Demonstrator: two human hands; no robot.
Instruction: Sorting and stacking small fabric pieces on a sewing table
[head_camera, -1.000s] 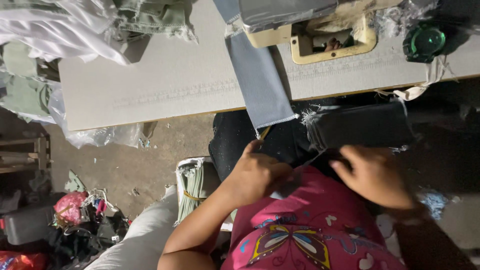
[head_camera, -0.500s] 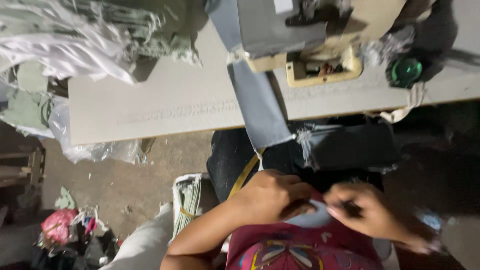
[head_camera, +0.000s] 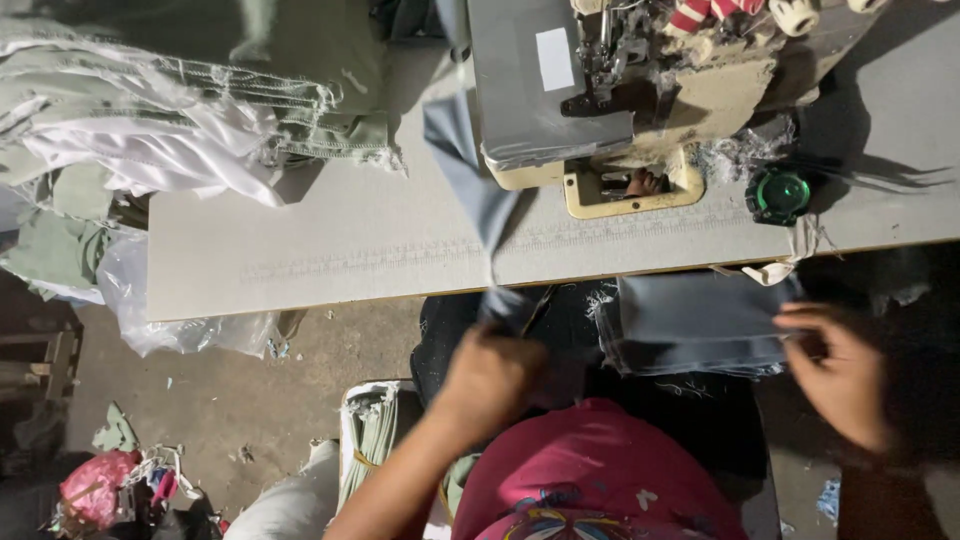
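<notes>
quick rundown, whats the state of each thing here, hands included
left hand: closed on the grey-blue fabric strip, near the table edge
right hand: fingers at the edge of the folded grey cloth stack
grey-blue fabric strip: draped from the sewing machine over the table edge
green round container: upright on the table
pile of pale green and white garments: heaped, crumpled
clear plastic bag: hanging off the table's left end

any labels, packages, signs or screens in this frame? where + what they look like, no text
White label: blank-looking upright rectangle stuck on the grey sewing machine cover, top centre.
Clear plastic bag: crumpled, hanging off the table's left front corner.
Pink bag: bunched, on the floor, bottom left.
No signs or screens.
</notes>
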